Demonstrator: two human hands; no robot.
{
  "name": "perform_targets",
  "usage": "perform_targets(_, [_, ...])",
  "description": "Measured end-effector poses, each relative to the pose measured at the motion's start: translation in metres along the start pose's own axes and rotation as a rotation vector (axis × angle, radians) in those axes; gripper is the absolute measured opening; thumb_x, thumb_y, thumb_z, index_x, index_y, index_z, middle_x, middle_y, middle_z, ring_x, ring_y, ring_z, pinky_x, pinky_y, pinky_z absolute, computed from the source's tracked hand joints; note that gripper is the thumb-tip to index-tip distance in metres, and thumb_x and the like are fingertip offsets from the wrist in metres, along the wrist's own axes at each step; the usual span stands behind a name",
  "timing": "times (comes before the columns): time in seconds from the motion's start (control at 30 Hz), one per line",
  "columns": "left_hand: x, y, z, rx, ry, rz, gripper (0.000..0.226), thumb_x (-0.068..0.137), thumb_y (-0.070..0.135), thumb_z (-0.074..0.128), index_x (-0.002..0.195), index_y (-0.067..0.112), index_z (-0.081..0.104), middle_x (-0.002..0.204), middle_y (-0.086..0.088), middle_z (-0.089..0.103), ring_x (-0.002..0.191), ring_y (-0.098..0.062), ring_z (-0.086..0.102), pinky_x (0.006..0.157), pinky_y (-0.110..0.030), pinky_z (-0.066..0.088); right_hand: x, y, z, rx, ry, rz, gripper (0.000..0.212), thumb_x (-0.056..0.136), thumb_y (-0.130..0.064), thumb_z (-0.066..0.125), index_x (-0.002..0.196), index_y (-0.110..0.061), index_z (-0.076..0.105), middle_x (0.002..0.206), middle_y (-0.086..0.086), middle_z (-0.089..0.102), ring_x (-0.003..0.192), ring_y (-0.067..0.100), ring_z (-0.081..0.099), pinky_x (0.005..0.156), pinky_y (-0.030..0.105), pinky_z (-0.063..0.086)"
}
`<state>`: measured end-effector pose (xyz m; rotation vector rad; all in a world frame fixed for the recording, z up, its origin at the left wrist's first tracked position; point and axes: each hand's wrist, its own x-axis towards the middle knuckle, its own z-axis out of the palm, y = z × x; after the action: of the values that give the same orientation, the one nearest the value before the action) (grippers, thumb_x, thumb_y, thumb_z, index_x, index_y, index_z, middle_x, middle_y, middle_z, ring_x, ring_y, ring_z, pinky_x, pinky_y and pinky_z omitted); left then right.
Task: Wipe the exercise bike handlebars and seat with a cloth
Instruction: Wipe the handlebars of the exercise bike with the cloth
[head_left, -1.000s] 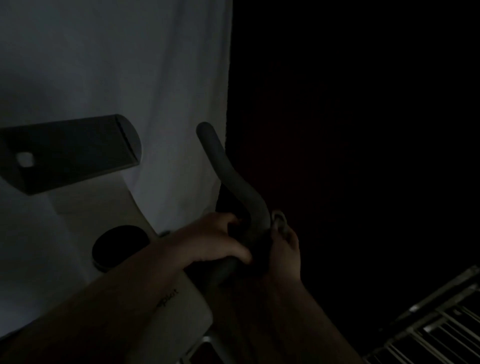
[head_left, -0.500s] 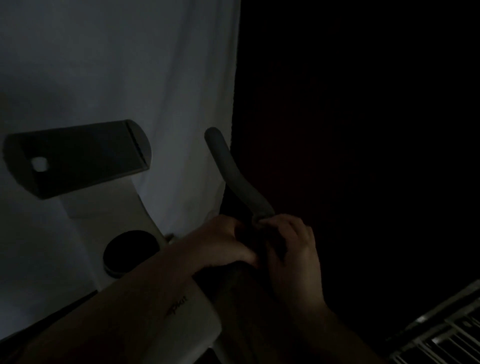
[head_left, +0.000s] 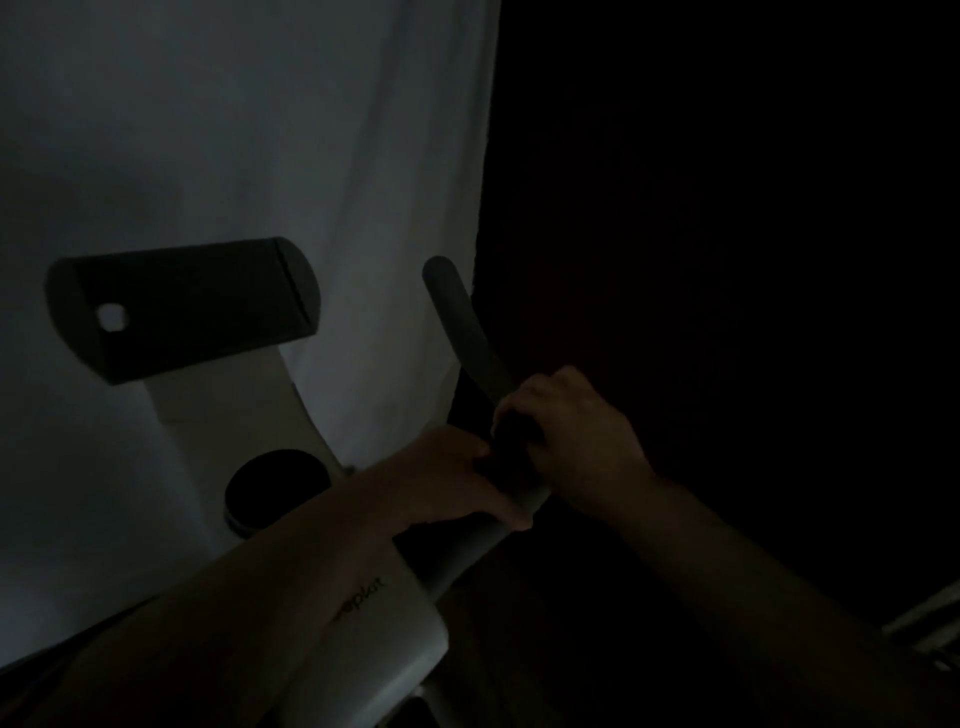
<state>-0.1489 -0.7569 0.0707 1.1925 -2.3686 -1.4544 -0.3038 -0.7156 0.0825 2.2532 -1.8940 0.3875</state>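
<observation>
Handlebar (head_left: 467, 332), a dark curved grip, is clasped by 2 hands in very dim light. The right hand (head_left: 576, 436) is curled around it, with the free end rising above that hand. The left hand (head_left: 452, 483) is wrapped around the bar just below. Whether a cloth is held cannot be told. A dark console (head_left: 182, 306) is seen left of both hands.

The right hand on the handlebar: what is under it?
The right hand curls round the dark handlebar. A dark patch beneath its fingers may be a cloth; the hand and the dim light hide it.
</observation>
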Motion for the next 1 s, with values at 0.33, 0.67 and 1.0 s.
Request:
perform_targets(0.33, [0.012, -0.007, 0.008, 0.073, 0.075, 0.126, 0.021, 0.069, 0.038, 0.080, 0.080, 0.023, 0.069, 0.081, 0.007, 0.067, 0.082, -0.009, 0.063, 0.077, -0.027, 0.050, -0.017, 0.004, 0.038, 0.516, 0.448, 0.300, 0.035, 0.075, -0.001, 0.069, 0.101, -0.025, 0.071, 0.105, -0.011, 0.067, 0.101, 0.010, 0.061, 0.084, 0.010, 0.042])
perform_targets(0.67, [0.004, 0.000, 0.006, -0.002, 0.096, 0.187, 0.038, 0.064, 0.036, 0.081, 0.093, 0.014, 0.073, 0.093, -0.004, 0.071, 0.086, -0.014, 0.065, 0.085, -0.037, 0.051, -0.012, -0.010, 0.030, 0.326, 0.360, 0.362, 0.035, 0.076, -0.011, 0.070, 0.100, -0.035, 0.071, 0.107, -0.018, 0.066, 0.102, 0.005, 0.057, 0.078, 0.017, 0.041])
perform_targets(1.0, [0.001, 0.000, 0.006, -0.012, 0.099, 0.208, 0.012, 0.071, 0.024, 0.080, 0.077, 0.029, 0.070, 0.078, 0.007, 0.068, 0.074, -0.004, 0.062, 0.076, -0.026, 0.051, -0.014, -0.012, 0.029, 0.222, 0.326, 0.338, 0.033, 0.075, -0.017, 0.074, 0.103, -0.033, 0.070, 0.110, -0.015, 0.066, 0.099, 0.008, 0.059, 0.071, 0.015, 0.036])
